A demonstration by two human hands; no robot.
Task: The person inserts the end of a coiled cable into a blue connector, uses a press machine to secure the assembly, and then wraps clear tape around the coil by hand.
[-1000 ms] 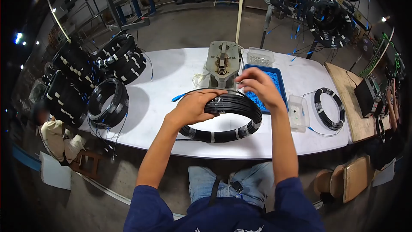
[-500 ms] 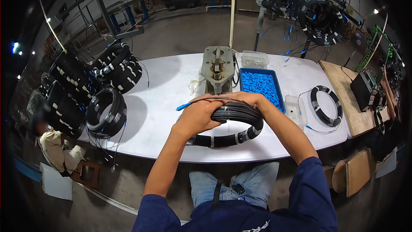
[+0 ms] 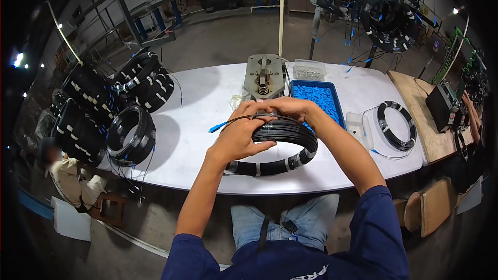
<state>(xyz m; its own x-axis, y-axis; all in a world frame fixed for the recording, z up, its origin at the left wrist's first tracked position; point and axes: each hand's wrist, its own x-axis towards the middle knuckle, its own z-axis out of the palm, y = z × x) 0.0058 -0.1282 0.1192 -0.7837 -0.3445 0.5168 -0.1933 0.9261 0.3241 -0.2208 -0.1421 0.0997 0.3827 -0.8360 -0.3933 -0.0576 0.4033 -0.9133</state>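
Note:
A black cable coil [image 3: 259, 168], banded with pale tape, stands tilted near the table's front edge. My left hand [image 3: 241, 137] grips its left side, thumb pointing inward across the ring. At the far rim my right hand [image 3: 293, 108] is closed around the coil, and its fingertips meet those of my left hand. A loose cable end with a blue connector [image 3: 217, 127] lies across the back of my left hand. Just beyond both hands stands a metal press-like fixture [image 3: 263, 78]; its lower part is hidden by my fingers.
Right of the fixture are a blue tray [image 3: 340, 109] of small blue parts and a clear box [image 3: 310, 69]. A smaller coil [image 3: 381, 124] lies farther right. Several coils [image 3: 132, 135] are stacked at left. Other people sit at both sides.
My hands have shifted slightly away from me along the coil, and my left thumb has stretched inward. The blue connector has moved a little left.

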